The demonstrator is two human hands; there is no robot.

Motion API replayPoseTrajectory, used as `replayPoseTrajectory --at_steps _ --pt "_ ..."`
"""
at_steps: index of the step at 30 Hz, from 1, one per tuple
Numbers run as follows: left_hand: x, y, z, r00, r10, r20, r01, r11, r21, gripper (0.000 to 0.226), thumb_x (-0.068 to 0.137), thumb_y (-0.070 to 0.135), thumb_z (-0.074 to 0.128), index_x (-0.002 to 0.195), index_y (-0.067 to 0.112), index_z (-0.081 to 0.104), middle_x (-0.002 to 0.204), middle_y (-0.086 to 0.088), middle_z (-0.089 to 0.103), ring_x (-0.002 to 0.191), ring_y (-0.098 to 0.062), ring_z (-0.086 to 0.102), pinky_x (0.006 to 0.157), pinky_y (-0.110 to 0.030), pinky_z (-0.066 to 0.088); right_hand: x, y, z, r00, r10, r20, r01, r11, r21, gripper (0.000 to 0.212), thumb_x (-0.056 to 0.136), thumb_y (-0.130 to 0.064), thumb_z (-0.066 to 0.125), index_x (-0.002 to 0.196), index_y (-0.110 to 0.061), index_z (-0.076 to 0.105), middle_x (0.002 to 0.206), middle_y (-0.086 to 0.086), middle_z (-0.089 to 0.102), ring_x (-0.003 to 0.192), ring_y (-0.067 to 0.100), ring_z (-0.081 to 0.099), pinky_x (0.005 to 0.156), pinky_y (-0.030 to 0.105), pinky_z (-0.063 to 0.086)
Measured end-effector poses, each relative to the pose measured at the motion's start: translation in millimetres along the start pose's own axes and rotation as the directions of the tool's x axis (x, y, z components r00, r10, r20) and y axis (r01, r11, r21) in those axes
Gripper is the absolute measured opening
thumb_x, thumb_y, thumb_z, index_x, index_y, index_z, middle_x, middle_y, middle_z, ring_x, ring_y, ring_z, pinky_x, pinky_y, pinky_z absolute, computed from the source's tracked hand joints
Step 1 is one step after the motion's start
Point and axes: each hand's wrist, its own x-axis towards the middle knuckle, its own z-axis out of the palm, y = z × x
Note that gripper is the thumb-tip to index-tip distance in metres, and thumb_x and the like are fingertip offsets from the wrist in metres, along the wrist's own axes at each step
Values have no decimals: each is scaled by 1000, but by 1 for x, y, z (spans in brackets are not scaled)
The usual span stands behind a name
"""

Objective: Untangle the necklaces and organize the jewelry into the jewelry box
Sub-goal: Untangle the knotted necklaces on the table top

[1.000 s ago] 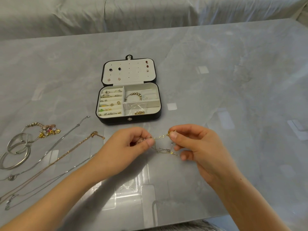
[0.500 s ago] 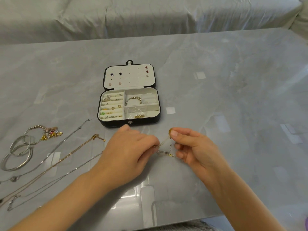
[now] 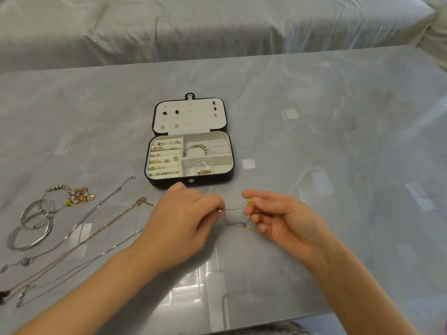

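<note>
Two hands meet just in front of the open jewelry box (image 3: pixel 212 180): the left hand (image 3: pixel 183 221) pinches one end of a fine tangled chain (image 3: pixel 238 223), while the right hand (image 3: pixel 278 221) pinches its gold charm (image 3: pixel 250 201). A short stretch is drawn between them, with a knot dangling below. Long necklaces (image 3: pixel 106 228) lie straight on the table (image 3: pixel 338 141) to the left, beside silver bangles (image 3: pixel 31 228).

Left hand (image 3: pixel 183 221) and right hand (image 3: pixel 278 218) pinch thin gold chain (image 3: pixel 238 222) before open jewelry box (image 3: pixel 189 182); necklaces (image 3: pixel 96 228) lie at left.
</note>
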Motion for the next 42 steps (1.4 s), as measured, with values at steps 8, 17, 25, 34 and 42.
replayPoseTrajectory --at_steps 8,17,25,34,42 --pt "6 12 -6 931 -361 52 326 762 -559 10 78 36 56 75 28 61 61 -6 53 55 -11 46 54 -15 36 -8 2 -8 997 -39 68 47 991 -122 25 71 -14 60 92 -2 63 77 16 71 60 17 68 47 20 50" --pt "15 15 -12 914 -285 288 396 476 -785 11 70 32 63 67 22 66 66 -7 59 67 -11 53 65 -14 44 2 17 8 957 -288 26 269 854 -446 9 84 0 62 84 -8 65 68 6 66 52 9 55 46 17 43" --pt "15 8 -23 845 -243 477 534 309 -787 16 77 26 56 65 21 64 56 5 41 52 -5 35 60 -18 31 7 15 10 885 -336 322 465 632 -620 21 90 -7 56 96 -23 69 93 -7 68 87 4 60 81 15 46" --pt "10 6 -25 827 -244 506 562 329 -759 21 78 28 54 61 21 63 54 7 39 53 -6 30 56 -21 27 12 12 4 910 -315 269 414 674 -612 12 82 -5 67 88 -13 72 85 8 73 76 15 67 75 24 55" --pt "-1 3 -13 817 -403 412 575 521 -631 17 87 24 64 72 19 70 76 -3 70 70 -10 57 73 -24 42 5 1 -2 862 -447 238 405 327 -854 11 82 -10 67 86 -18 74 69 -20 65 72 -1 63 69 5 45"
